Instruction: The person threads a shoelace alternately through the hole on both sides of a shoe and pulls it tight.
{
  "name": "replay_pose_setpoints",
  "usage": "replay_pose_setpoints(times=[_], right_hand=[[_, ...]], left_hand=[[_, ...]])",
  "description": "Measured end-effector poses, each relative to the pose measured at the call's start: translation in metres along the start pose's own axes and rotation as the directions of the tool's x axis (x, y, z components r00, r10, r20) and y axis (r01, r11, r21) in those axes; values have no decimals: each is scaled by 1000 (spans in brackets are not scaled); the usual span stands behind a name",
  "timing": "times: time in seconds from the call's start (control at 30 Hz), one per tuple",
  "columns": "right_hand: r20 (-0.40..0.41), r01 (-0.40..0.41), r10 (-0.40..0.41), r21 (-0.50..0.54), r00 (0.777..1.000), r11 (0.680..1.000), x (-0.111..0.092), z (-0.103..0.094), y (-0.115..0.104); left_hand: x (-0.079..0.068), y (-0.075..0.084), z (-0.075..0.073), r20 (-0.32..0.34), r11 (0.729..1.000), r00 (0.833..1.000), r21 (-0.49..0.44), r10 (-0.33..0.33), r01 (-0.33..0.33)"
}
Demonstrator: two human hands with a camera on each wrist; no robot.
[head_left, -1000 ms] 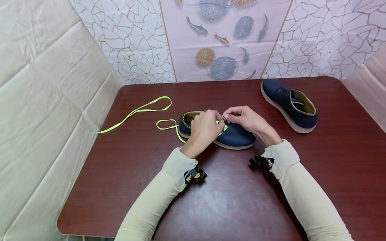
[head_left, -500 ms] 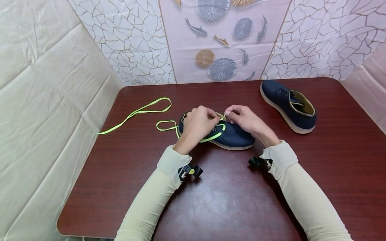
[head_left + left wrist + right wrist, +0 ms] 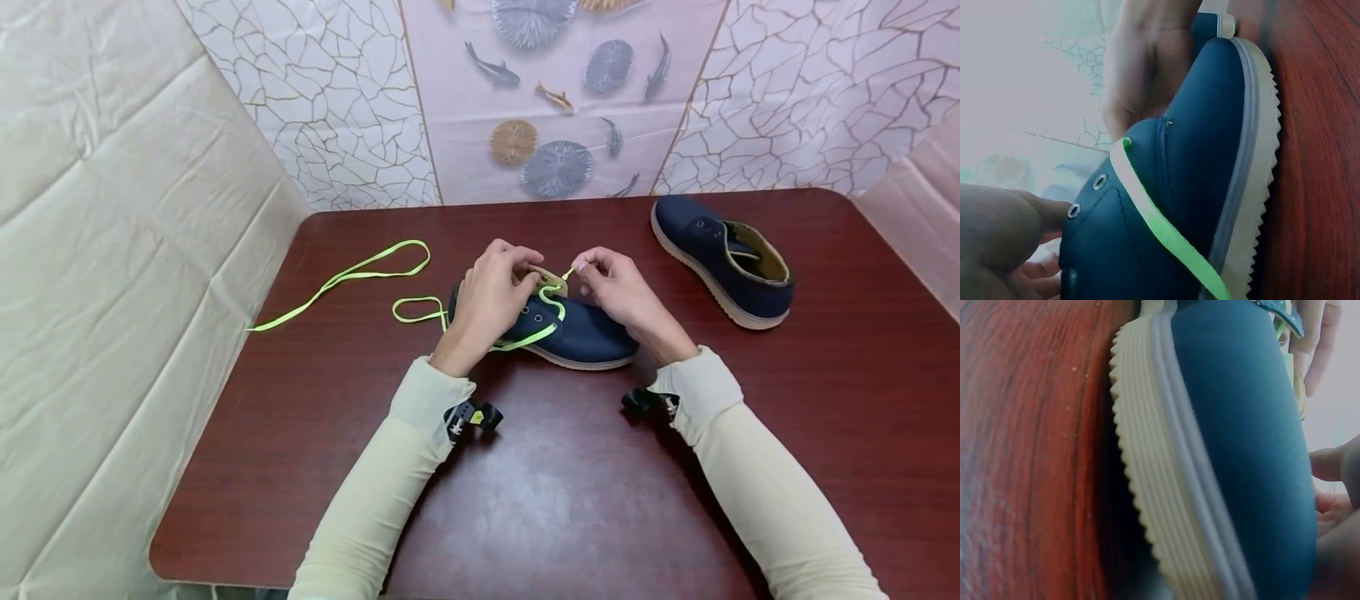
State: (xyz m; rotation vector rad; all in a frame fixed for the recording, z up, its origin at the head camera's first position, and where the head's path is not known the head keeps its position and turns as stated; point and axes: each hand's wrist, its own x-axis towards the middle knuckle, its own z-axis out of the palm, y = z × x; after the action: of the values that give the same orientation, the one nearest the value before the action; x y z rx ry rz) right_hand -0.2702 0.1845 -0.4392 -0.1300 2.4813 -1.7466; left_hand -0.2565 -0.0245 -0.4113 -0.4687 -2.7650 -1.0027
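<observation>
A navy shoe (image 3: 592,333) with a pale ridged sole stands on the table, toe to the right. A neon-green shoelace (image 3: 536,337) runs through its front eyelets, one strand crossing the near side. My left hand (image 3: 491,292) is over the shoe's opening, thumb and forefinger pinching the far eyelet flap, whose tan lining (image 3: 555,282) faces up. Just right of that flap, my right hand (image 3: 618,287) pinches the lace's tip between thumb and forefinger. In the left wrist view, two bare eyelets (image 3: 1100,182) show beside the laced one. The shoe's heel is mostly hidden behind my left hand.
A second navy shoe (image 3: 686,237), without a lace, stands at the back right. Another neon-green lace (image 3: 330,282) lies looped at the back left. A loop of lace (image 3: 416,320) lies by the worked shoe's heel. Fabric walls border the reddish-brown table (image 3: 300,467).
My left hand has shifted left and up from the near eyelets to the far flap, uncovering the lace. My right hand has risen slightly with the lace tip. The shoe has hardly moved.
</observation>
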Motion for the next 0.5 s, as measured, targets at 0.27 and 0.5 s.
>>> replay_pose_setpoints(times=[0.27, 0.5], right_hand=[[-129, 37, -27, 76, 991, 996, 3, -7, 3], [-182, 57, -38, 101, 983, 993, 4, -18, 2]], left_hand=[[7, -16, -1, 150, 999, 988, -36, 38, -33], [10, -17, -4, 150, 995, 985, -69, 81, -71]])
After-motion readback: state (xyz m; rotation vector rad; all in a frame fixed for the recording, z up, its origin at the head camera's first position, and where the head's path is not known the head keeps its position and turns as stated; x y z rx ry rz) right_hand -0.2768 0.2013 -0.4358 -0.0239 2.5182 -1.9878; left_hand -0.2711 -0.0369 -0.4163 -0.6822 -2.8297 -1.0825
